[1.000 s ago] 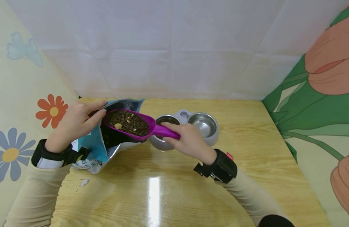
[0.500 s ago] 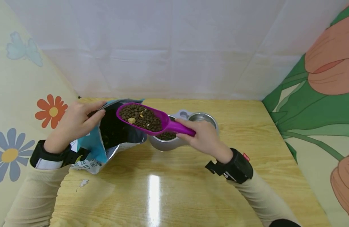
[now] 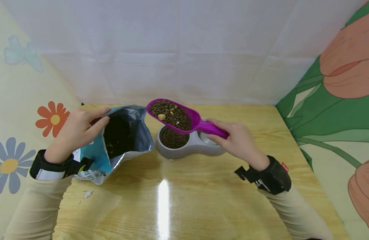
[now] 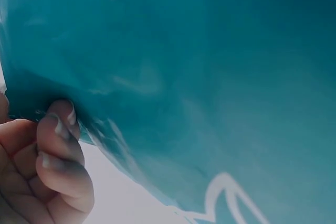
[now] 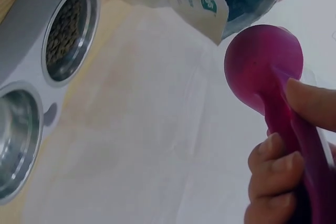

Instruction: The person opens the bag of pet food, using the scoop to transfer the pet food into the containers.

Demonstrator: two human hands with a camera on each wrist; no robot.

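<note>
My right hand (image 3: 236, 141) grips the handle of a purple scoop (image 3: 175, 116) heaped with brown kibble, held level above the left bowl (image 3: 173, 138) of a grey double pet feeder (image 3: 196, 148). That bowl holds kibble; the right bowl (image 5: 13, 129) is bare steel. My left hand (image 3: 77, 131) pinches the rim of an open teal and silver food bag (image 3: 121, 133) and holds its mouth open. In the right wrist view the scoop (image 5: 265, 69) shows from below, with my fingers (image 5: 273, 177) curled round its handle. The left wrist view is filled by the teal bag (image 4: 199, 77), with my fingertips (image 4: 60, 129) at its edge.
A wooden table (image 3: 187, 200) stands between white sheeting at the back and flowered panels on both sides. A small white scrap (image 3: 87, 193) lies on the table near my left forearm.
My right hand has lifted the full scoop out of the bag and carried it right and up, over the left bowl. My left hand has kept its hold on the bag.
</note>
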